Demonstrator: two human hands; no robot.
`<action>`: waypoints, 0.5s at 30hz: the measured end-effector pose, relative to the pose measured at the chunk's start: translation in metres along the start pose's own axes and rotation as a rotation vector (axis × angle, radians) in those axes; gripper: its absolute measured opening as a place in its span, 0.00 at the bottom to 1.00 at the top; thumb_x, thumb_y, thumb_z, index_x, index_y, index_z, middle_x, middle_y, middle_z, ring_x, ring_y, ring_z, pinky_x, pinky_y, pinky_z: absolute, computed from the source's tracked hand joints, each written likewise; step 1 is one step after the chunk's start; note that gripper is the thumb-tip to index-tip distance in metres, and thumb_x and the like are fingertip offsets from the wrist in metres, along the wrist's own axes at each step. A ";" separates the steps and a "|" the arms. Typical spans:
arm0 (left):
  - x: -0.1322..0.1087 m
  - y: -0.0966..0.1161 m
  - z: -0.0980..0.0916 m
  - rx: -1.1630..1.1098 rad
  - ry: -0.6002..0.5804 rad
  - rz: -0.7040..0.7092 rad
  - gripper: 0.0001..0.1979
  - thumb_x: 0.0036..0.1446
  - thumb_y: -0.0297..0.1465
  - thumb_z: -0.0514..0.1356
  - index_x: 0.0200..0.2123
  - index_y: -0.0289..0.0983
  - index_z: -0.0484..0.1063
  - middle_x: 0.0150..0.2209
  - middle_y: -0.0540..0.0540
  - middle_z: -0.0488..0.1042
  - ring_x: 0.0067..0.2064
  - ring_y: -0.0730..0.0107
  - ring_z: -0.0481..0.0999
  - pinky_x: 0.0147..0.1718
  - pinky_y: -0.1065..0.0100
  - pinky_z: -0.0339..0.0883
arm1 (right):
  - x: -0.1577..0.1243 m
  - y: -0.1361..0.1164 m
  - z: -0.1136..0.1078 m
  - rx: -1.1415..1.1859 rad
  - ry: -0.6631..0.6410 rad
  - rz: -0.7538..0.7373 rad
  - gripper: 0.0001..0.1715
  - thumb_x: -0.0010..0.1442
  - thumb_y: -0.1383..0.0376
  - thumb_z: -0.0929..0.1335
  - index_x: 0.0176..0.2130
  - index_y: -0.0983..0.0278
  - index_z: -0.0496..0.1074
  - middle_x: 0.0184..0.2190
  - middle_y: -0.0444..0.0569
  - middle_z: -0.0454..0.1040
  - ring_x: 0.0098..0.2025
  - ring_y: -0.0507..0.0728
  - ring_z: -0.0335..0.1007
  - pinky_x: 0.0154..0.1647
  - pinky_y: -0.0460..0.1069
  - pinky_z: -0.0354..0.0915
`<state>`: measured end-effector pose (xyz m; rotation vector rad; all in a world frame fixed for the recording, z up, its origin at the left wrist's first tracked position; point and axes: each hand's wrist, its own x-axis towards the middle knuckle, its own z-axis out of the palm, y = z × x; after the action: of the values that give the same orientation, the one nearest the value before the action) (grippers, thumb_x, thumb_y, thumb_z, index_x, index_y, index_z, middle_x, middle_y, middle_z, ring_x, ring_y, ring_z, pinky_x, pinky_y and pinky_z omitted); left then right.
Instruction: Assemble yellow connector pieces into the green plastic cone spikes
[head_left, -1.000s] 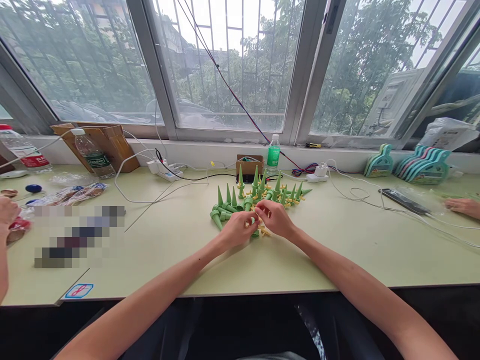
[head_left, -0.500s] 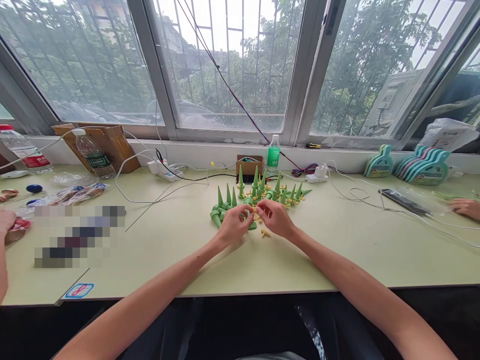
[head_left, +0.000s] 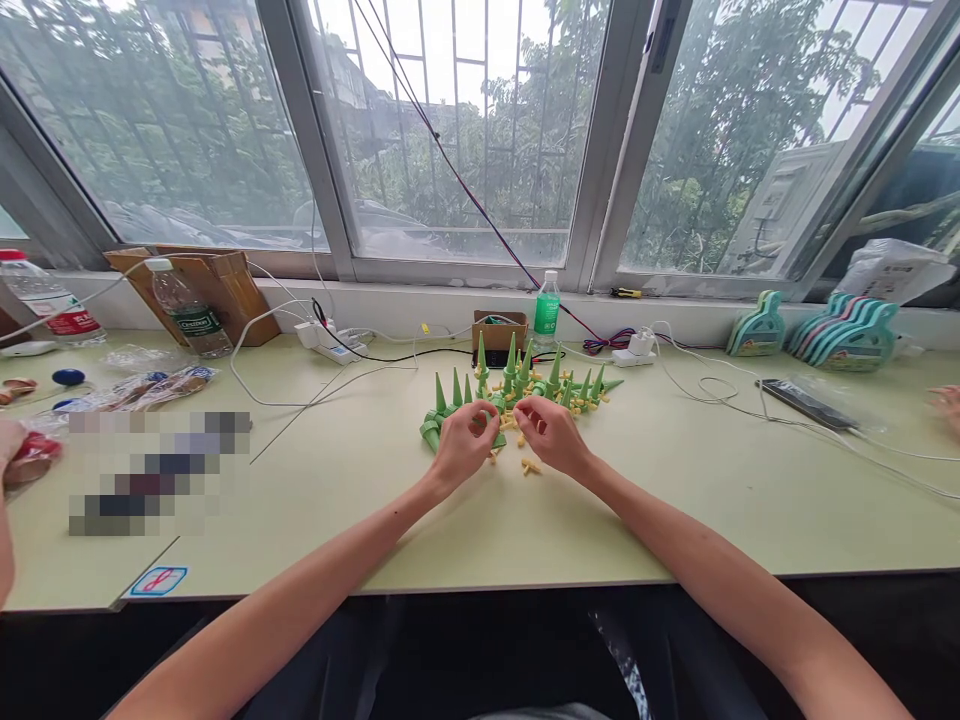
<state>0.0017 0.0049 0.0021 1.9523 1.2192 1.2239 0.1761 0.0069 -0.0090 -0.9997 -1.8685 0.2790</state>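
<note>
A cluster of green plastic cone spikes point(head_left: 517, 385) with several small yellow pieces point(head_left: 531, 466) among them lies on the pale green table point(head_left: 675, 500). My left hand point(head_left: 461, 442) is curled round a green cone at the near left edge of the cluster. My right hand point(head_left: 551, 432) is beside it, fingers pinched together on something small that I cannot make out. The two hands are a few centimetres apart over the front of the pile.
A power strip point(head_left: 330, 345) with cables, a small cardboard box point(head_left: 498, 328) and a green bottle point(head_left: 547, 302) stand behind the pile. Water bottles point(head_left: 184, 310) and a box are at the left, teal flat shapes point(head_left: 847, 330) at the right. Other people's hands show at both edges.
My hands have drawn back a little from each other and moved up towards the pile. The left hand has shifted left with a cone in it. A yellow piece now lies bare on the table.
</note>
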 end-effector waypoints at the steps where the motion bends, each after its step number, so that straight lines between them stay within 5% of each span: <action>1: 0.000 0.000 0.000 -0.031 0.013 -0.012 0.10 0.56 0.38 0.56 0.35 0.37 0.69 0.27 0.51 0.66 0.22 0.77 0.69 0.19 0.76 0.67 | 0.000 0.000 0.000 0.001 -0.004 -0.004 0.10 0.64 0.61 0.62 0.36 0.63 0.69 0.29 0.47 0.71 0.25 0.51 0.63 0.26 0.45 0.61; 15: 0.001 0.004 -0.003 -0.062 0.053 -0.055 0.11 0.56 0.38 0.56 0.37 0.38 0.69 0.30 0.50 0.65 0.21 0.78 0.70 0.15 0.77 0.66 | -0.001 -0.003 -0.001 0.000 -0.018 -0.040 0.12 0.64 0.62 0.61 0.34 0.64 0.71 0.28 0.47 0.71 0.25 0.51 0.62 0.27 0.46 0.60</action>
<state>0.0004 0.0040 0.0068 1.8407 1.2381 1.2771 0.1754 0.0037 -0.0073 -0.9615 -1.9028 0.2648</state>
